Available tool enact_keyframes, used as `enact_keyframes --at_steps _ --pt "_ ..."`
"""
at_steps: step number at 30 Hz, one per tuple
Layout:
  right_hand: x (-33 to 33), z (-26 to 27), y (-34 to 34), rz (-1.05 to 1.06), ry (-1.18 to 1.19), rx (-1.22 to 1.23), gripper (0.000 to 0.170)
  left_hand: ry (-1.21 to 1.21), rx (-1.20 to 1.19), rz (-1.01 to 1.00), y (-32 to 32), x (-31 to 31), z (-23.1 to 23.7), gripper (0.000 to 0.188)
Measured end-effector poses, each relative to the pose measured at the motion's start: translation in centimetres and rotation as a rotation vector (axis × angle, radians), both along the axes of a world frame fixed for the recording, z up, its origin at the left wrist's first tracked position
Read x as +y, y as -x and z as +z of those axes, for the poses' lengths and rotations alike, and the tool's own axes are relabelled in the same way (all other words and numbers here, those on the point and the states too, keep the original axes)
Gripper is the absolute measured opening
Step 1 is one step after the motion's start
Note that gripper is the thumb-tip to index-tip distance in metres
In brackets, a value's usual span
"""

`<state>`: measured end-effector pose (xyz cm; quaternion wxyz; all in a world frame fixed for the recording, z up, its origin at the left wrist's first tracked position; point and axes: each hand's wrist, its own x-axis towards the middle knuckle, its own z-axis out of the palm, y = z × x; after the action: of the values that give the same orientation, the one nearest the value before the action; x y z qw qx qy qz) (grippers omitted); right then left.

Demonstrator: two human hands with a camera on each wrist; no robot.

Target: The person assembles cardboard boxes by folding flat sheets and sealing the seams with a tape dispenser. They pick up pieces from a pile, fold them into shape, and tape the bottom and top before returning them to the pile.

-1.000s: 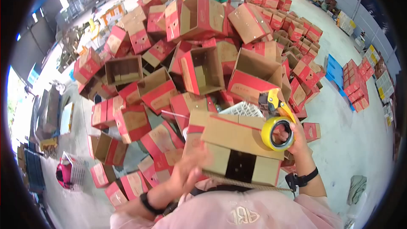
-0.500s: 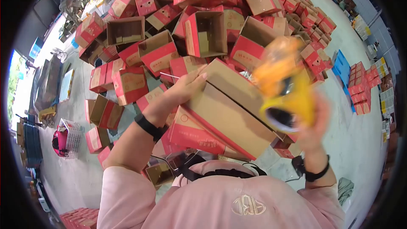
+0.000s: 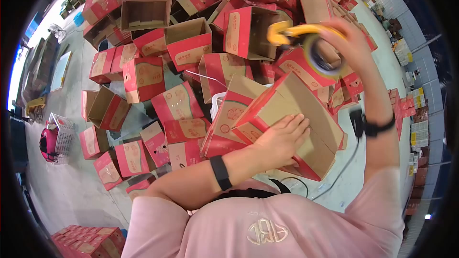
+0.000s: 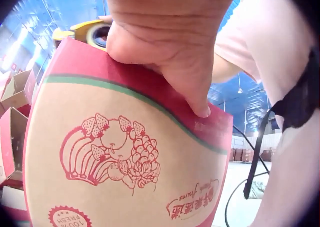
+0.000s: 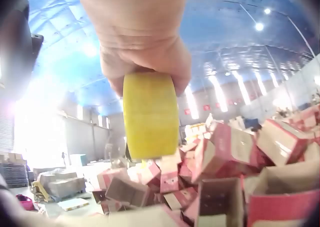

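Note:
My left hand [image 3: 281,142] lies across the top flaps of a red and tan cardboard carton [image 3: 319,149], fingers extended flat. In the left wrist view the thumb [image 4: 197,99] reaches over the edge onto the printed side, which shows a fruit drawing. The carton sits tilted in front of my body. Up and to the right, my right hand [image 3: 353,43] grips a yellow tape dispenser [image 3: 302,29], held above the carton. Its yellow tape roll [image 5: 150,118] fills the middle of the right wrist view.
A second carton [image 3: 228,110] leans against the left side of the first. Beyond it spreads a large heap of open red cartons [image 3: 189,43]. At left on the floor stands a white basket [image 3: 64,136] with a pink item. A cable [image 3: 342,169] runs from the right wrist.
The carton has been turned and tilted. My left hand has moved from its far left corner onto the flaps. My right hand has lifted the tape dispenser up and away.

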<state>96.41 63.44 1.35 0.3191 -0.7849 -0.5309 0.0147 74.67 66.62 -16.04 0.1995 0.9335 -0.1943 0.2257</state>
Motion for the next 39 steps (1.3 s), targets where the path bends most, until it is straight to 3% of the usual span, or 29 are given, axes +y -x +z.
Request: enact_keyframes --at_steps 1,3,4,5,6,10,11,12,13,14,15,16,17,19,21,22,24,25,27,29,31,32,34,37,39 --pt "4.6 -0.2 -0.7 0.105 0.178 0.037 0.029 -0.088 -0.037 0.033 0.0 0.2 -0.1 0.085" --pt "13.6 -2.2 0.1 0.173 0.643 -0.062 0.035 -0.005 0.047 0.001 0.2 0.3 0.3 0.086" --pt "16.6 -3.2 2.2 0.315 0.734 -0.132 0.039 0.012 0.069 -0.005 0.2 0.2 0.1 0.087" --pt "19.0 -4.9 4.1 0.280 0.871 -0.182 0.041 0.030 0.093 -0.013 0.1 0.1 -0.1 0.088" --pt "20.5 -7.7 4.8 0.310 0.891 -0.152 0.042 -0.016 0.130 -0.020 0.1 0.0 0.2 0.088" --pt "18.5 -9.5 7.8 0.429 1.260 -0.340 0.043 0.002 0.166 -0.017 0.6 0.1 0.2 0.087" --pt "16.8 -8.0 6.5 0.409 1.291 -0.322 0.043 -0.006 0.147 -0.019 0.5 0.1 0.1 0.085" --pt "15.8 -2.8 6.6 0.495 1.231 -0.319 0.042 -0.017 0.127 -0.019 0.4 0.0 0.2 0.084" --pt "14.0 2.4 6.3 0.470 1.140 -0.140 0.039 -0.020 0.128 -0.025 0.4 0.2 0.3 0.084" --pt "12.2 6.4 6.8 0.328 1.247 -0.327 0.035 -0.008 0.106 -0.006 0.4 0.5 0.4 0.084" --pt "9.2 8.7 8.1 0.210 1.276 -0.342 0.031 -0.002 0.081 0.007 0.5 0.6 0.6 0.083" --pt "5.4 8.4 6.3 0.250 1.161 -0.417 0.030 -0.034 -0.023 0.038 0.3 0.4 0.0 0.083" --pt "1.8 7.9 4.7 0.261 0.991 -0.306 0.032 -0.049 -0.033 0.031 0.2 0.5 0.2 0.083" --pt "-5.5 6.2 1.8 0.062 0.548 0.185 0.033 0.060 0.079 0.005 0.1 0.3 0.8 0.084" --pt "-12.0 4.2 2.2 -0.136 0.257 0.378 0.044 0.043 0.074 0.004 0.1 0.2 1.3 0.084" --pt "-14.7 0.9 3.4 -0.109 0.056 0.425 0.057 0.084 0.078 0.010 0.1 0.0 1.6 0.083" --pt "-18.8 -5.7 6.0 -0.133 -0.170 0.508 0.061 0.139 0.055 0.030 0.0 -0.1 2.0 0.075" --pt "-20.6 -8.5 7.0 -0.122 -0.091 0.275 0.060 0.125 0.067 0.028 0.0 -0.6 2.1 0.075" --pt "-21.3 -10.2 9.2 -0.143 -0.109 0.306 0.060 0.131 0.057 0.115 0.0 -1.6 2.2 0.072" --pt "-21.5 -10.9 10.4 -0.204 -0.371 0.375 0.060 0.183 0.076 0.185 -0.5 -2.8 2.6 0.062" --pt "-22.0 -11.1 10.5 -0.205 -0.377 0.324 0.060 0.499 0.128 0.403 -1.7 -4.4 3.7 0.046" --pt "-22.0 -11.0 10.6 -0.195 -0.378 0.326 0.060 0.487 0.120 0.408 -2.8 -5.2 3.9 0.046" --pt "-22.0 -10.9 10.7 -0.181 -0.382 0.323 0.060 1.159 0.301 0.312 -5.1 -6.6 4.0 0.037" --pt "-21.7 -10.8 11.0 -0.158 -0.425 0.258 0.058 1.338 0.407 0.305 -6.4 -5.9 4.9 0.031" --pt "-21.9 -10.2 10.3 -0.295 -0.445 0.620 0.059 1.431 0.450 0.307 -6.5 -4.5 5.2 0.031"
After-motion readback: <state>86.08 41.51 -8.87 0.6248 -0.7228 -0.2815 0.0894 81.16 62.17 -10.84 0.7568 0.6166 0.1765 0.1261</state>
